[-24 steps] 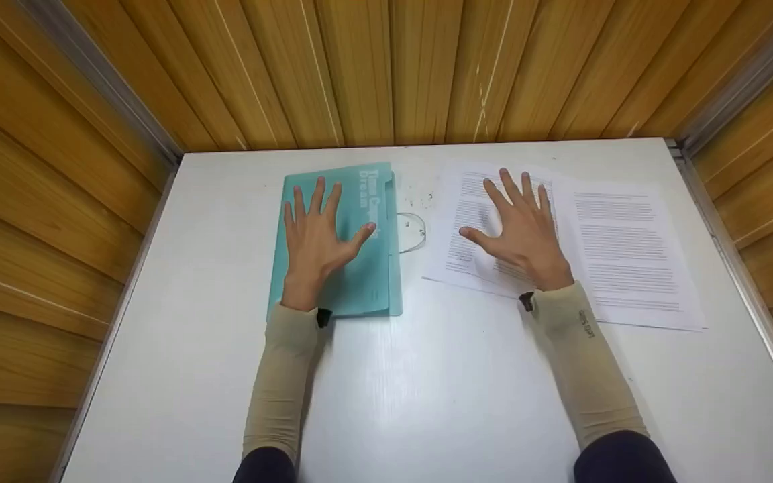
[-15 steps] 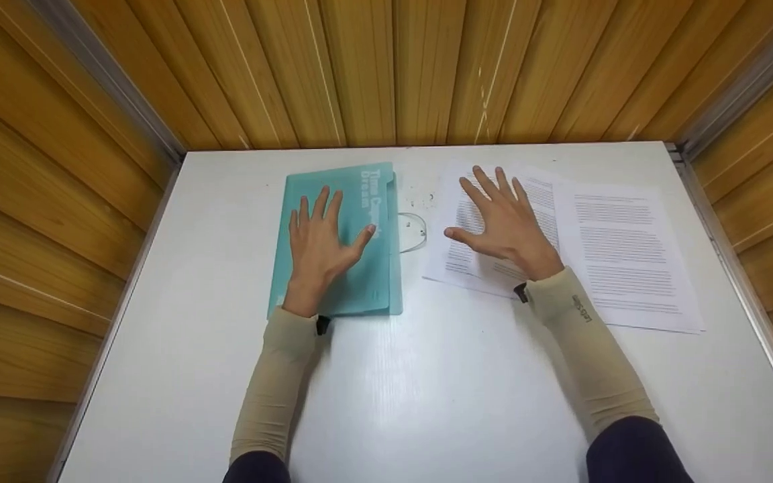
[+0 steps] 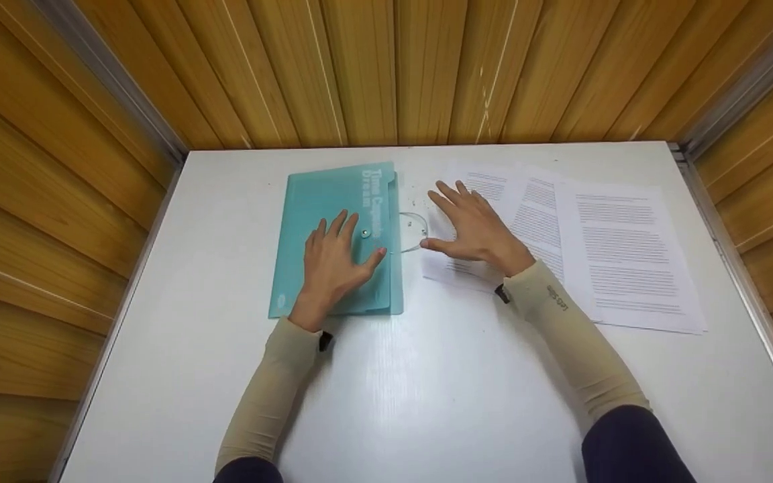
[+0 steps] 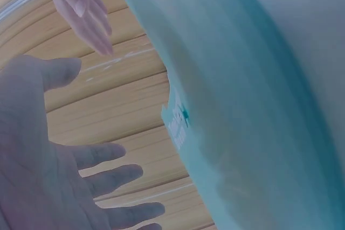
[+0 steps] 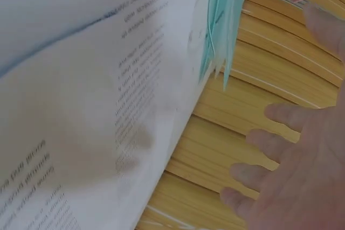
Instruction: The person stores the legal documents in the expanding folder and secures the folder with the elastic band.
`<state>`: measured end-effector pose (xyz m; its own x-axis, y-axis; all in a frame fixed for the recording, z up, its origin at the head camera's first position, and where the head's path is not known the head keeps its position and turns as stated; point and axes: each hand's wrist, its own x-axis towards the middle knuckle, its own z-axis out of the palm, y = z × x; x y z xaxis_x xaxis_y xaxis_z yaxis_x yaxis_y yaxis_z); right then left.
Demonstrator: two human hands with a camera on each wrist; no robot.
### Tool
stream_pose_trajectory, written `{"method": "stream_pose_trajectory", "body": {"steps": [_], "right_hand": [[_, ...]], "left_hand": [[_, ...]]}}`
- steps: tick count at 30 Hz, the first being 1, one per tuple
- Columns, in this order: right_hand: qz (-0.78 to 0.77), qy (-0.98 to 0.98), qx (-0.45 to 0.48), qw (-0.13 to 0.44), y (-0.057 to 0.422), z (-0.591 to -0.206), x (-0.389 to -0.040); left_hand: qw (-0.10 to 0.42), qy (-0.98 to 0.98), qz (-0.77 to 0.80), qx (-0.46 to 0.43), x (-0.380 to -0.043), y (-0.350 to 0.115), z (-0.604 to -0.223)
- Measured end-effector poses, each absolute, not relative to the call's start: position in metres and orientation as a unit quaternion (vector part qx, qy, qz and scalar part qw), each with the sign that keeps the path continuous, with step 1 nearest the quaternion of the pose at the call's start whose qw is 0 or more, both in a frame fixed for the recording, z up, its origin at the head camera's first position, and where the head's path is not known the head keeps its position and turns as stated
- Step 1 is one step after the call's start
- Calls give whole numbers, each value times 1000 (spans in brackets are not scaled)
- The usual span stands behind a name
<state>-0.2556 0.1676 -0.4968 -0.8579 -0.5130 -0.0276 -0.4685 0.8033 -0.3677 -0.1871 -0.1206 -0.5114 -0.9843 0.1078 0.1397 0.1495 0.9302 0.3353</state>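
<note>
A teal plastic document folder (image 3: 319, 194) with white lettering lies flat on the table, its round button and a thin elastic loop (image 3: 414, 213) on the right side. My left hand (image 3: 336, 265) hovers over the folder with fingers spread, holding nothing. In the left wrist view a gap shows between that hand (image 4: 59, 165) and the folder (image 4: 253, 106). To the right, my right hand (image 3: 474, 228) is above the left part of some printed paper sheets (image 3: 537, 215), fingers apart, thumb near the loop. The right wrist view shows this hand (image 5: 302, 165) raised off the paper (image 5: 81, 106).
Another printed sheet (image 3: 628, 261) lies at the right, overlapping the first ones. The white table (image 3: 427, 396) meets wood-panelled walls (image 3: 359, 74) at the back and both sides.
My right hand has moved left across the papers towards the folder's loop. My left hand has shifted slightly right and nearer to me, uncovering the folder's button.
</note>
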Motion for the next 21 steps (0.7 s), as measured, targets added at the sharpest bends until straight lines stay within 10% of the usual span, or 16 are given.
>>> {"method": "stream_pose_trajectory", "body": {"steps": [21], "right_hand": [[-188,923,-308,133,128,-522,-273]], "left_hand": [[15,-987,-138,-83,-161,-91,-525]]}}
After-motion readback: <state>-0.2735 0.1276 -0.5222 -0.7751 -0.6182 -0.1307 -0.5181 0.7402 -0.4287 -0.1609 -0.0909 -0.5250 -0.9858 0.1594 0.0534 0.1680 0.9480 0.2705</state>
